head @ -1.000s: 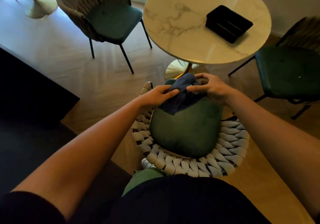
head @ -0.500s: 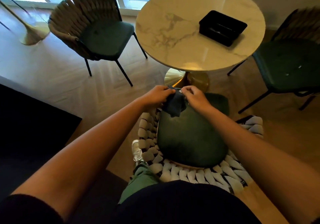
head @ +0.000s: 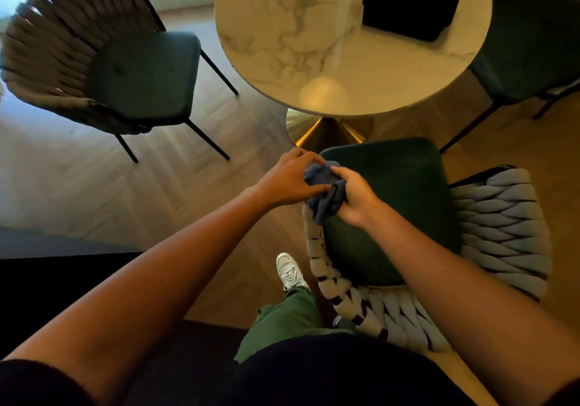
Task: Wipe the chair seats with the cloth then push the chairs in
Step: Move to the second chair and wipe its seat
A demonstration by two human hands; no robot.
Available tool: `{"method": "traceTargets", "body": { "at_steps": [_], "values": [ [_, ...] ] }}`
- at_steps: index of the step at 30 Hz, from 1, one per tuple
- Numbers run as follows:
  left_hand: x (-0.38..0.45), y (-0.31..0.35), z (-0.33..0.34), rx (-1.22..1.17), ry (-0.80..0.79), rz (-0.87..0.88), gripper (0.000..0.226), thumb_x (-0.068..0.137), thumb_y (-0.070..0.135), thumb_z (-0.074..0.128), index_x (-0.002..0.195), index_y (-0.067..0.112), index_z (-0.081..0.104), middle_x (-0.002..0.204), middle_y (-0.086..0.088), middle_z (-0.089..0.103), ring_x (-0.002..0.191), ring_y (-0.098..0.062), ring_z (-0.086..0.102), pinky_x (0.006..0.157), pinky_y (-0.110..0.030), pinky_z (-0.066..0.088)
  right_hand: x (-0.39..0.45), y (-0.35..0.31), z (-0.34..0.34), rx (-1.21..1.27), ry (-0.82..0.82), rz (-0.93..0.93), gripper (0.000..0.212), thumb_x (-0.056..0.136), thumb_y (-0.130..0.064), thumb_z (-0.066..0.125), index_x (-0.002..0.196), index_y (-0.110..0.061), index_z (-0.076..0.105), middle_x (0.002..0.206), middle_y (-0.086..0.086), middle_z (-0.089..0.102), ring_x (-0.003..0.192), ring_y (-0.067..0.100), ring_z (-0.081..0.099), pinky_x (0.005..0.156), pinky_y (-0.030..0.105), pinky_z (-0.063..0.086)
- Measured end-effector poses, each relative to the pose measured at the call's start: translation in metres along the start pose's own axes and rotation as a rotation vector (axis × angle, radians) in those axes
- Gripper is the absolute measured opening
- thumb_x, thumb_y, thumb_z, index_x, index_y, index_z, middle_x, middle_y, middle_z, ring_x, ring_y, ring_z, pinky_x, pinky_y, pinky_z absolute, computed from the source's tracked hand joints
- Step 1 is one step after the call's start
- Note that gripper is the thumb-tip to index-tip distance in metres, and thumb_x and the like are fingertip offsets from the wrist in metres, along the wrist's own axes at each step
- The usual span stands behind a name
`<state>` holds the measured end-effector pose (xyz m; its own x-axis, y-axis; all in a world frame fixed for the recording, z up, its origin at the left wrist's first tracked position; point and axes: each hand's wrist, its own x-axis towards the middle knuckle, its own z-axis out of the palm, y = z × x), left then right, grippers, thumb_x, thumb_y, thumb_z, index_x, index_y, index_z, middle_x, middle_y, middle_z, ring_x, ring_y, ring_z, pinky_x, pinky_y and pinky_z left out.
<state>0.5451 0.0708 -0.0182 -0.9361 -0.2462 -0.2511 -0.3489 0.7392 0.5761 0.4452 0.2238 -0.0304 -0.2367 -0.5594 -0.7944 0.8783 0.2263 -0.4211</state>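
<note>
A dark blue cloth [head: 323,200] is bunched up between both hands, just above the left edge of the near chair's green seat [head: 401,205]. My left hand [head: 288,179] grips its upper left part. My right hand [head: 354,198] grips it from the right, fingers curled round the fabric. The near chair has a pale woven back [head: 499,233] and stands in front of me, pulled away from the round marble table [head: 339,60]. A second green chair [head: 138,73] stands at the left, a third [head: 530,45] at the right.
A black tray [head: 411,4] lies on the table top. The table's gold base [head: 323,129] shows just beyond the near chair. My green trouser leg and white shoe [head: 290,272] are left of the chair. A dark surface [head: 47,283] fills the lower left.
The cloth has been gathered from a spread drape into a tight bunch and moved toward the seat's left edge. The view has shifted, so the chair now sits more to my right.
</note>
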Motion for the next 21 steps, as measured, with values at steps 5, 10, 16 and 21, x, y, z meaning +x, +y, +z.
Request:
{"method": "traceTargets", "body": {
  "at_steps": [5,10,16,21],
  "values": [
    [-0.024,0.011,-0.012,-0.088,0.098,0.163,0.038,0.090,0.052,0.071,0.113,0.022,0.065,0.104,0.011,0.060,0.092,0.003,0.056,0.079,-0.008,0.045,0.000,-0.008,0.015,0.050,0.016,-0.066,0.049,0.100,-0.039,0.055,0.136,-0.006,0.057,0.129,0.022,0.067,0.115,0.032,0.067,0.100,0.047,0.053],
    [-0.043,0.034,-0.016,-0.017,0.130,0.196,0.022,0.099,0.037,0.064,0.112,0.018,0.065,0.100,0.011,0.057,0.087,-0.001,0.054,0.079,-0.015,0.048,-0.018,-0.013,0.030,0.099,-0.055,-0.048,0.056,0.101,-0.044,0.053,0.140,-0.003,0.052,0.125,0.025,0.067,0.107,0.037,0.071,0.082,0.047,0.060],
    [-0.063,0.024,-0.043,0.010,-0.023,0.277,0.024,0.100,0.038,0.061,0.118,0.023,0.067,0.108,0.012,0.062,0.096,0.000,0.059,0.089,-0.018,0.049,-0.023,-0.014,0.052,0.039,-0.101,-0.015,0.053,0.100,-0.039,0.054,0.136,0.000,0.054,0.116,0.024,0.070,0.089,0.032,0.072,0.080,0.041,0.062],
    [-0.072,-0.042,-0.071,0.065,0.054,0.076,0.042,0.100,0.055,0.053,0.131,0.028,0.062,0.127,0.005,0.063,0.115,-0.008,0.058,0.101,-0.030,0.049,0.003,0.005,0.076,-0.048,0.015,-0.036,0.060,0.095,-0.035,0.061,0.142,-0.001,0.048,0.130,0.027,0.064,0.116,0.041,0.066,0.096,0.050,0.055]
  ]
}}
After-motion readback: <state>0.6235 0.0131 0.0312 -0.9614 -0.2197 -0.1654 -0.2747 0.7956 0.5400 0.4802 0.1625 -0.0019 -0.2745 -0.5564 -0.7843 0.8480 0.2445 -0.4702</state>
